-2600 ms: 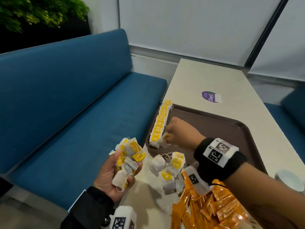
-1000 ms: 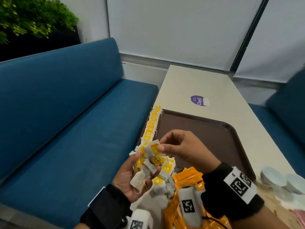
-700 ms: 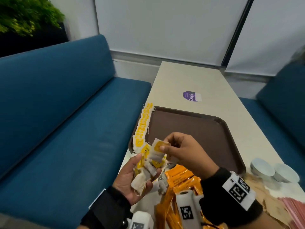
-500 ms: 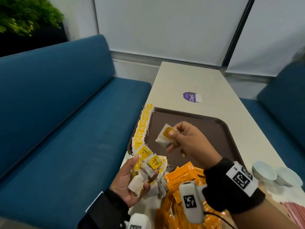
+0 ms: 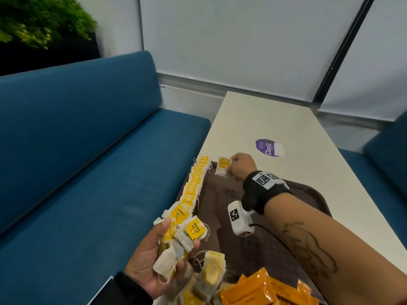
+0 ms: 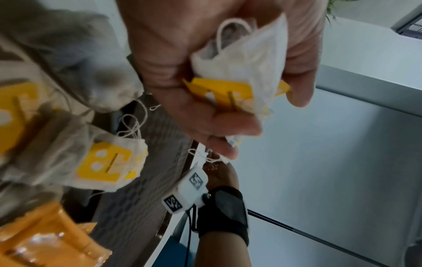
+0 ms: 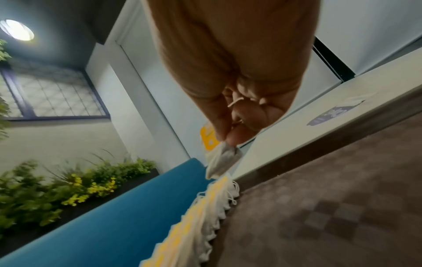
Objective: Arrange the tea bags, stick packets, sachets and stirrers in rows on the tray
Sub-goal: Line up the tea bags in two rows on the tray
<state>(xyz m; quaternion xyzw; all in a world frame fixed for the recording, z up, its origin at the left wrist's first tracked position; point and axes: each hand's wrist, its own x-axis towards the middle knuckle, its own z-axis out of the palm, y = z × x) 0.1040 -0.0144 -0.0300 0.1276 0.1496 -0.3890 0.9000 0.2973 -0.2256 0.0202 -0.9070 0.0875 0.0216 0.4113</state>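
A brown tray (image 5: 308, 192) lies on the pale table. Along its left edge runs a row of tea bags with yellow tags (image 5: 195, 183) (image 7: 196, 222). My right hand (image 5: 239, 167) is stretched to the tray's far left corner and pinches one tea bag (image 5: 222, 166) (image 7: 220, 159) just above the far end of that row. My left hand (image 5: 154, 256), palm up at the tray's near left corner, grips a bunch of tea bags (image 5: 180, 236) (image 6: 242, 72). More tea bags (image 5: 209, 274) and orange stick packets (image 5: 266, 291) lie heaped near me.
A blue bench seat (image 5: 77, 172) runs along the table's left side, with plants (image 5: 39, 20) behind it. A purple sticker (image 5: 267, 147) marks the table beyond the tray. Another blue seat (image 5: 387, 164) stands at the right.
My right hand took one tea bag from the bunch in my left hand and carried it forward to the far end of the row. The left hand stayed near the tray's near corner.
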